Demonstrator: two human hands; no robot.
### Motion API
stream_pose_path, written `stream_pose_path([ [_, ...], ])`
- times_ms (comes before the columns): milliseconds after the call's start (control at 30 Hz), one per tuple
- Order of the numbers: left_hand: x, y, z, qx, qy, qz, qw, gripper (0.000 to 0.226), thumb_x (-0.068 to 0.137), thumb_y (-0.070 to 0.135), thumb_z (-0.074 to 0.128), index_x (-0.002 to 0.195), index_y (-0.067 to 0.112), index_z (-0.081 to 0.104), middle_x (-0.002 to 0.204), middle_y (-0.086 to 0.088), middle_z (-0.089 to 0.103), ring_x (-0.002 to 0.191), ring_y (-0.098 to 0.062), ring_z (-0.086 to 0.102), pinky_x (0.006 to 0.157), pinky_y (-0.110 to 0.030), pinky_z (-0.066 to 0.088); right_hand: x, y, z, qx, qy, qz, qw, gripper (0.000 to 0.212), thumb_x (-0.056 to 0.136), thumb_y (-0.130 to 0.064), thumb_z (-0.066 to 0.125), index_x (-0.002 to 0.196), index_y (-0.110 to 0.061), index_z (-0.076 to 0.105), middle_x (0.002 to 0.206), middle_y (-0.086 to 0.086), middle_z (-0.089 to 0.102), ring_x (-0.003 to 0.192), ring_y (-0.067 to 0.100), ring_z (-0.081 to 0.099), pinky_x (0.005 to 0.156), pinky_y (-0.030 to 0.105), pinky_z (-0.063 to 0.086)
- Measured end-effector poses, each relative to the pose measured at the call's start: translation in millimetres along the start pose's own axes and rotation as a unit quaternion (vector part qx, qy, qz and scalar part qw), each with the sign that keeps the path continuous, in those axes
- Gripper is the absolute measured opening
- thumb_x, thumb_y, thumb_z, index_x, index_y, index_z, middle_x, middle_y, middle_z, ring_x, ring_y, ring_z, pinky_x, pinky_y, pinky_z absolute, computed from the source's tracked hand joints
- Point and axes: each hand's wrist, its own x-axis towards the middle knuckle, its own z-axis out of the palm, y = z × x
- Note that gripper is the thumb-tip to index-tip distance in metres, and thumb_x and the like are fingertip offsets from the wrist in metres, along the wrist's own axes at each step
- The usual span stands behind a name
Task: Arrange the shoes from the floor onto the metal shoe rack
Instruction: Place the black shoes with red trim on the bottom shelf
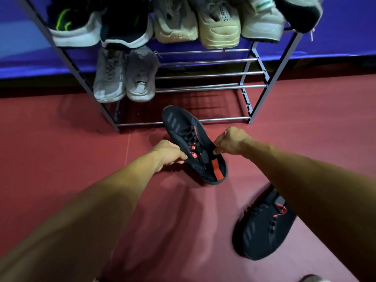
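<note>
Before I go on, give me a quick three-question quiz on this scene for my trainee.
1. True or false: the left hand and the right hand grip the same black shoe.
2. The second black shoe lies: A on a shelf; B on the floor; C in a box.
3. How many grey shoes stand on the rack shelf with bare bars beside them?
Key: 1 true; 2 B; 3 two.

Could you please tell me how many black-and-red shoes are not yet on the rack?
2. One shoe is gripped by the left hand and right hand before the rack; the other shoe lies on the floor beneath the right forearm.
</note>
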Motion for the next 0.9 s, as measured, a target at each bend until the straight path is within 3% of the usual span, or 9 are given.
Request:
stream_pose_path([
  [133,-9.2,-9.5,-7.8,-0.019,0.019,0.038,0.999,0.011,0.079,0.018,0.075,0.078,0.007,0.076,0.067,0.003,0.072,0.063,-0.01,0.058,0.061,-0.023,0.04,-7.0,-0.5,-1.1,0.137,-0.002,0.013,0.99,0.026,0.079,-0.013,0.08,0.105,-0.011,0.079,0.107,0.009,0.076,0.107,0.025,0.069,0.098,0.035,0.052],
  [200,-12.6,-6.8,-13.4,-0.03,0.021,0.053,0.998,0.009,0.078,0.017,0.075,0.077,0.009,0.077,0.067,0.003,0.072,0.066,-0.01,0.06,0.064,-0.024,0.041,-7.3,-0.3,-0.7,0.223,0.027,0.021,0.974,0.022,0.076,-0.008,0.081,0.097,-0.013,0.081,0.099,0.005,0.078,0.102,0.021,0.069,0.091,0.03,0.053],
  [300,-15.3,5.4,-22.8,-0.056,0.051,0.079,0.994,0.013,0.078,0.008,0.073,0.066,0.01,0.073,0.055,0.005,0.065,0.052,-0.006,0.056,0.057,-0.017,0.041,-9.3,-2.8,0.1,0.312,0.064,0.018,0.948,0.018,0.078,-0.003,0.078,0.095,-0.009,0.08,0.087,0.002,0.074,0.082,0.015,0.063,0.065,0.018,0.048],
  [400,-16.1,22.6,-31.3,-0.092,0.09,0.096,0.987,0.006,0.078,0.006,0.071,0.076,0.008,0.076,0.056,0.002,0.061,0.043,-0.004,0.048,0.039,-0.012,0.032,-10.3,-5.1,-3.4,0.403,0.059,-0.001,0.913,0.02,0.082,0.003,0.071,0.096,-0.01,0.078,0.074,-0.002,0.068,0.064,0.008,0.052,0.046,0.011,0.038],
  [567,-4.2,43.5,-46.5,-0.198,0.115,0.07,0.971,0.013,0.076,0.01,0.07,0.066,0.016,0.072,0.055,0.004,0.057,0.052,-0.008,0.042,0.047,-0.018,0.03,1.1,-12.2,-10.8,0.497,0.016,-0.003,0.868,0.028,0.084,-0.008,0.071,0.109,-0.018,0.072,0.082,-0.004,0.067,0.065,0.01,0.051,0.06,0.024,0.035],
  [733,8.2,49.7,-58.5,-0.301,0.11,0.062,0.945,0.004,0.084,0.013,0.073,0.084,0.017,0.074,0.074,0.002,0.064,0.057,-0.002,0.053,0.05,-0.016,0.034,16.1,-24.5,-15.7,0.533,-0.021,-0.024,0.846,0.01,0.087,-0.009,0.068,0.089,-0.019,0.07,0.064,-0.01,0.059,0.058,0.006,0.046,0.059,0.021,0.032],
  [800,11.0,49.2,-63.4,-0.329,0.095,0.064,0.938,0.013,0.084,0.02,0.076,0.097,0.017,0.074,0.082,0.003,0.067,0.06,-0.003,0.055,0.052,-0.016,0.036,22.6,-32.1,-19.1,0.559,-0.009,-0.019,0.829,0.014,0.088,-0.01,0.067,0.079,-0.02,0.069,0.053,-0.012,0.053,0.058,0.006,0.047,0.058,0.022,0.029],
  [900,16.6,42.8,-70.1,-0.322,0.058,0.057,0.943,0.029,0.081,0.034,0.08,0.106,0.022,0.074,0.09,0.007,0.071,0.071,-0.007,0.059,0.056,-0.019,0.038,35.1,-43.6,-24.1,0.59,0.019,-0.017,0.807,0.027,0.087,-0.011,0.069,0.062,-0.02,0.066,0.057,-0.004,0.048,0.058,0.009,0.047,0.058,0.023,0.03],
])
